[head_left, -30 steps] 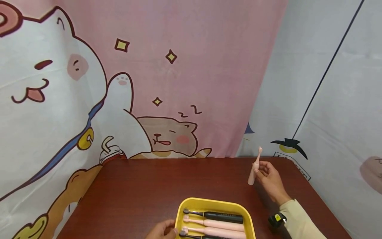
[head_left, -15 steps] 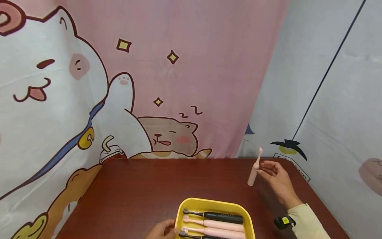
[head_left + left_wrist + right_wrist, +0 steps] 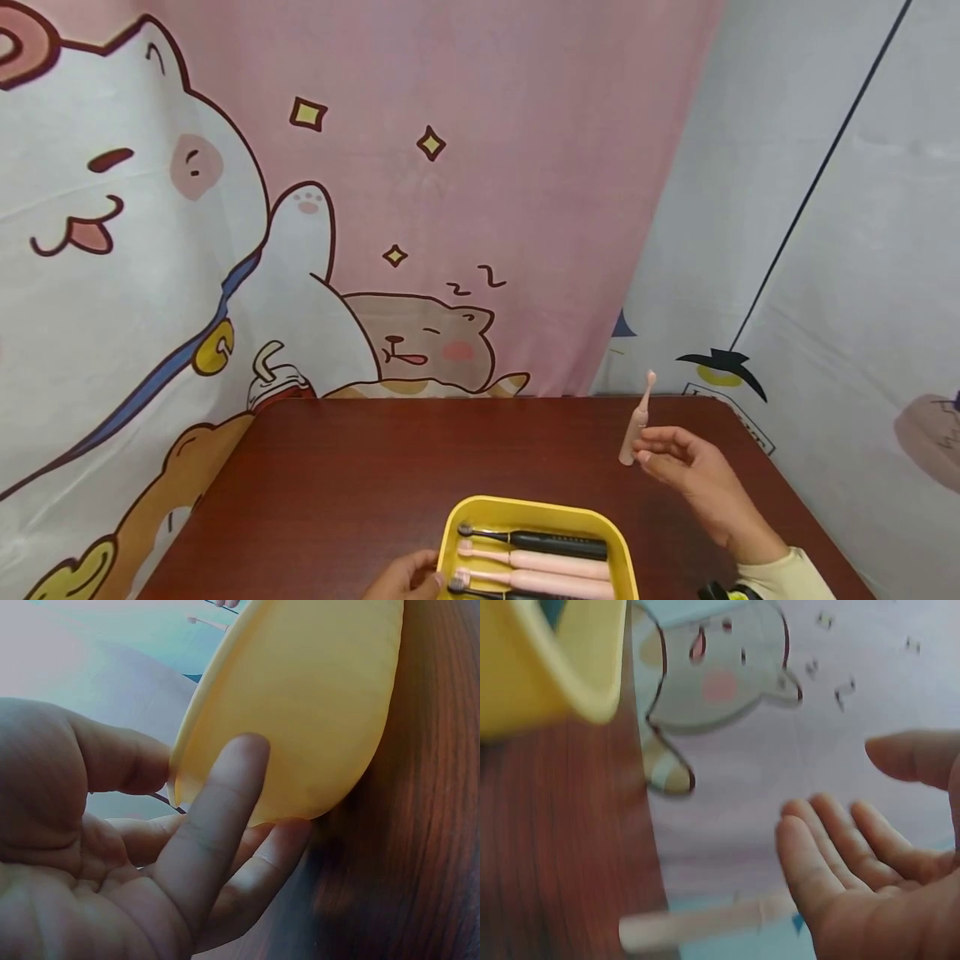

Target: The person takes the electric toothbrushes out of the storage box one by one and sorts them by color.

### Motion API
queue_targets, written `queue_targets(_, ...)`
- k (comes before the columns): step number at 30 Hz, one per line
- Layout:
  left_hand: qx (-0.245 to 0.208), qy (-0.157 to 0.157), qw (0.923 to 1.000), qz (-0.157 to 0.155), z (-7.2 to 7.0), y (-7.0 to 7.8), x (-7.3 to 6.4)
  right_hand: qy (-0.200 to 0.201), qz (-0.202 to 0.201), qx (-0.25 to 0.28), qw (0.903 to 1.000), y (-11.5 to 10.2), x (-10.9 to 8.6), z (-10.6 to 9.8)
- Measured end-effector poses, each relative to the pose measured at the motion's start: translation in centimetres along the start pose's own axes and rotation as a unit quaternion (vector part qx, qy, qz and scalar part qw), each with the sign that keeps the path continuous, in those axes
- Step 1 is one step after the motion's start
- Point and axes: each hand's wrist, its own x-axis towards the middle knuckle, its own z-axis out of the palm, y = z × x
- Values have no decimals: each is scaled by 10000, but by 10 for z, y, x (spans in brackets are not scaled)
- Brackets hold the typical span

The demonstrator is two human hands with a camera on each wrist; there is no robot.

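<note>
A pink electric toothbrush (image 3: 635, 427) stands upright on its base toward the table's far right, leaning slightly in the head view. Beside it is my right hand (image 3: 701, 479), fingers extended and thumb apart, holding nothing; the right wrist view shows a gap between the thumb and fingers, with the toothbrush handle (image 3: 690, 926) outside them. At the near edge, my left hand (image 3: 407, 577) grips the left wall of a yellow tray (image 3: 538, 506), thumb at the rim and fingers against the outer side. Inside lie black toothbrushes (image 3: 558, 543) and pink toothbrushes (image 3: 555, 564), side by side.
The dark red-brown wooden table (image 3: 360, 467) extends left of and behind the tray. A pink and white cartoon curtain (image 3: 525, 208) hangs right at the table's far edge and along its sides.
My right hand has let go of the pink toothbrush, which stays standing, and has drawn back toward me and to the right. My left hand and the tray have not visibly moved.
</note>
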Motion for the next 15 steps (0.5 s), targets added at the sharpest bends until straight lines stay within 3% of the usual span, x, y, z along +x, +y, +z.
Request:
queue_targets(3,-11,-17,10000,-57,0,0,1,-813,58,130,9966,-8,-8,15)
queue_targets(7,20,-8,9999,-111,0,0,2,-1783,316,268,9831,-12,-15,33)
queue_targets(15,-140,-3,9999,-22,1,-2,0,-2987,552,846,9490,-4,-24,64)
